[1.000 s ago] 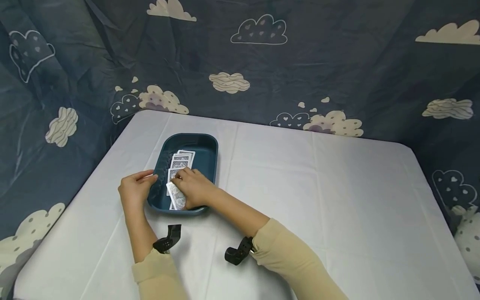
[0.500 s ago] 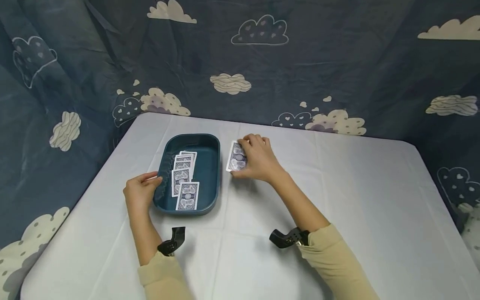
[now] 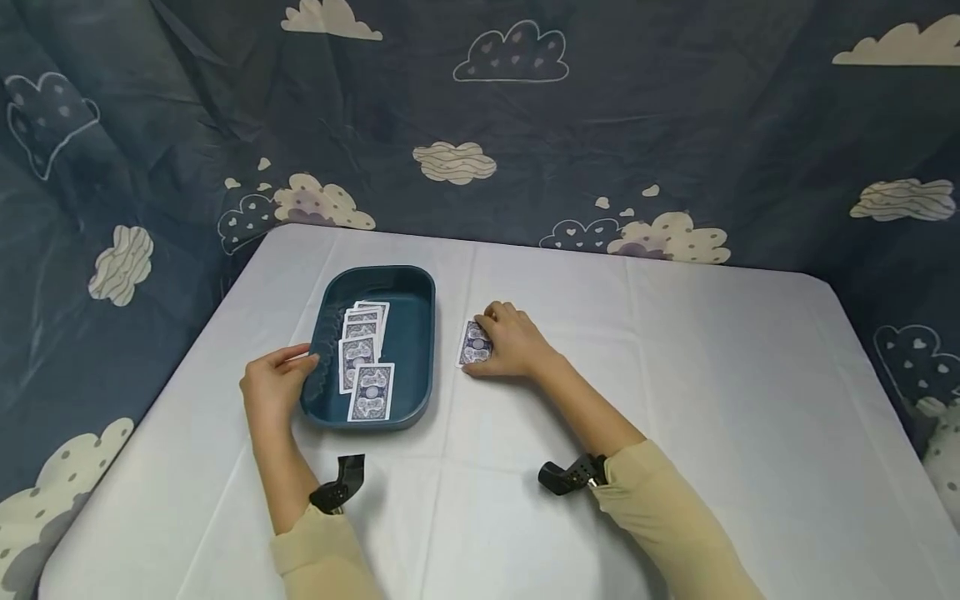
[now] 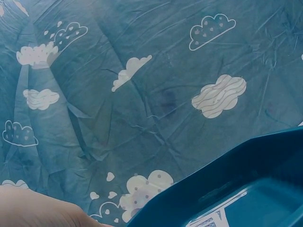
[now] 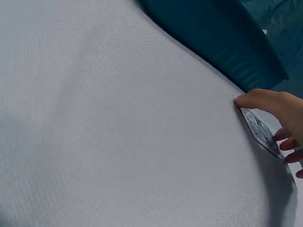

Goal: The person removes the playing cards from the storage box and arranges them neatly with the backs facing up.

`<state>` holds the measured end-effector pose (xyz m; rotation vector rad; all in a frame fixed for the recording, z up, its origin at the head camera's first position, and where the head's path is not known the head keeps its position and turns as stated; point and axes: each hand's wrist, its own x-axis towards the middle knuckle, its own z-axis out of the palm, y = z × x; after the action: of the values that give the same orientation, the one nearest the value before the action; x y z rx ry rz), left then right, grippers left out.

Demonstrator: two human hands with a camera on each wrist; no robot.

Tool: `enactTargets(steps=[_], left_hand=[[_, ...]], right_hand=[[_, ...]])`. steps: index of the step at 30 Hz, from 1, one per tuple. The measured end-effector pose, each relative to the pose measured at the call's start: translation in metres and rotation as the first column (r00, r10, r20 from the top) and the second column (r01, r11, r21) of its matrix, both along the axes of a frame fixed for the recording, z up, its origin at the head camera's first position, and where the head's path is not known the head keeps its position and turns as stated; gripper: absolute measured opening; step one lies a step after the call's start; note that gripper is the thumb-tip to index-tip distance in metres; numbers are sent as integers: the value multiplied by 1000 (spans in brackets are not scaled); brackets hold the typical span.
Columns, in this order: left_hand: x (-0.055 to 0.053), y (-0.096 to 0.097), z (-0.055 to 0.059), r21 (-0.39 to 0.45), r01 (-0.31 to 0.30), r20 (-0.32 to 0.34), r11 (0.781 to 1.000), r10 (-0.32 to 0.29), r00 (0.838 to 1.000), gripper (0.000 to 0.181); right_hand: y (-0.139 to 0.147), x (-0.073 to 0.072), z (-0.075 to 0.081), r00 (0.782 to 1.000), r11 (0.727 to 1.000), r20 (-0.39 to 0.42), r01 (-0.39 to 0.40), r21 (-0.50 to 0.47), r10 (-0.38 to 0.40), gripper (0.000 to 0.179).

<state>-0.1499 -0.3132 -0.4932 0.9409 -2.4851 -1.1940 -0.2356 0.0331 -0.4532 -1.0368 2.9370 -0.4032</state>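
Observation:
In the head view, my right hand holds a playing card by its edges between thumb and fingers, back up, low over the cloth right of the tray. The right wrist view shows the card tilted close to the cloth, under the thumb and fingertips. My left hand pinches the left rim of the dark teal tray. Inside the tray, several playing cards lie back up in an overlapping column. In the left wrist view, only part of the left hand shows beside the tray.
A white cloth covers the table. Behind and to the left hangs a dark blue curtain with a cloud print. Black wrist cameras sit on both forearms, the left one just in front of the tray.
My right hand has lifted a card out of the tray, carried it rightward over the rim, then lowered it toward the cloth, nearer to me. The left hand has stayed at the tray's rim.

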Motion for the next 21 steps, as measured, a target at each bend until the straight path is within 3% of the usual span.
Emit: enactTargets(steps=[2, 3, 5, 8, 10, 12, 15, 17, 21], left_hand=[[0, -1, 0, -5, 10, -2, 1000, -10, 1000, 36], [2, 1, 6, 22, 27, -14, 999, -26, 1000, 36], [3, 2, 7, -11, 16, -3, 1000, -16, 1000, 37], [9, 10, 24, -13, 15, 1, 1000, -15, 1000, 34], [13, 19, 38, -6, 10, -1, 1000, -10, 1000, 34], [17, 28, 53, 31, 7, -7, 1000, -6, 1000, 32], [20, 31, 64, 75, -5, -20, 997, 6, 1000, 33], [17, 27, 57, 47, -11, -9, 999, 11, 1000, 32], [10, 16, 39, 20, -6, -4, 1000, 6, 1000, 34]], right_hand=[[-1, 0, 2, 999, 1000, -44, -2, -31, 0, 85], [-2, 1, 4, 997, 998, -75, -5, -64, 1, 84], [-8, 4, 11, 987, 989, -160, -30, -143, 7, 80], [-26, 13, 27, 962, 961, -271, -111, -252, 40, 75], [-42, 21, 37, 951, 952, -296, -166, -259, 86, 76], [-62, 31, 45, 952, 957, -272, -201, -207, 141, 80], [-94, 45, 50, 963, 975, -173, -218, -50, 207, 87], [-113, 54, 47, 973, 976, -85, -209, 67, 214, 89], [-138, 61, 35, 990, 956, 20, -140, 260, 140, 92]])
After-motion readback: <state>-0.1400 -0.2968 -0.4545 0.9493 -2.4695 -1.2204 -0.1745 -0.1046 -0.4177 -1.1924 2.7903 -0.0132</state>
